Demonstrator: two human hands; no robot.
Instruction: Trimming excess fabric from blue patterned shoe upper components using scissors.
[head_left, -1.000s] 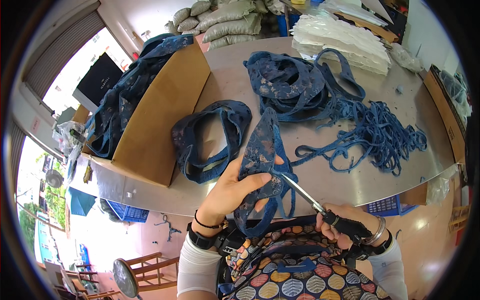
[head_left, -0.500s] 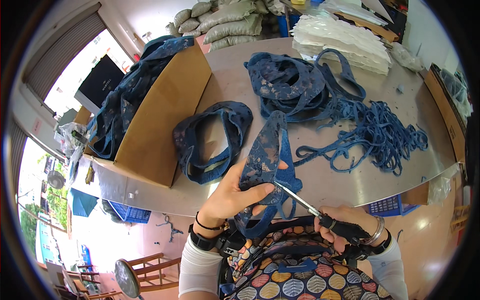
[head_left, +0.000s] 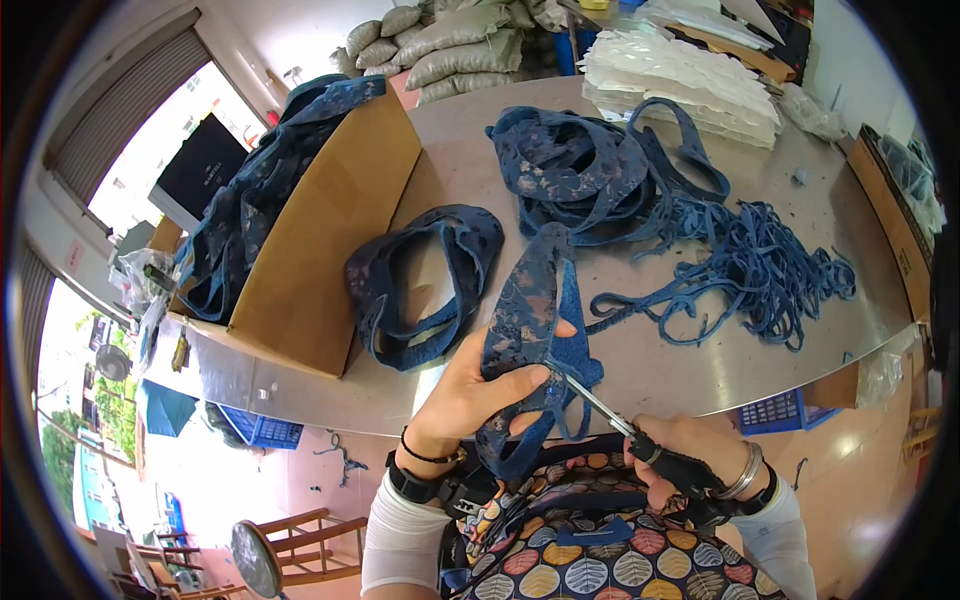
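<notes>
My left hand (head_left: pixel 462 396) grips a dark blue patterned fabric band (head_left: pixel 524 310), thumb on top and fingertips showing past its right edge. A fuzzy lighter blue underside shows on that edge, and a thin strip hangs in a loop beside it. My right hand (head_left: pixel 690 448) is closed on scissors (head_left: pixel 602 405) with black-wrapped handles. Their blades point up and left, the tips meeting the band's edge close to my left thumb. On the table, a looped fabric band (head_left: pixel 368 292) lies left of my left hand, and a tangle of thin blue strips (head_left: pixel 750 262) lies beyond my right hand.
A cardboard box (head_left: pixel 325 235) full of similar bands stands at the left. Coiled bands (head_left: pixel 510 165) lie farther back on the metal table (head_left: pixel 450 115), near a stack of white sheets (head_left: pixel 680 85). Below are blue crates (head_left: pixel 262 428) and a wooden stool (head_left: pixel 258 560).
My right hand has shifted slightly left with the scissors, whose blades sit a little farther into the band's edge. My left hand keeps its grip in nearly the same place.
</notes>
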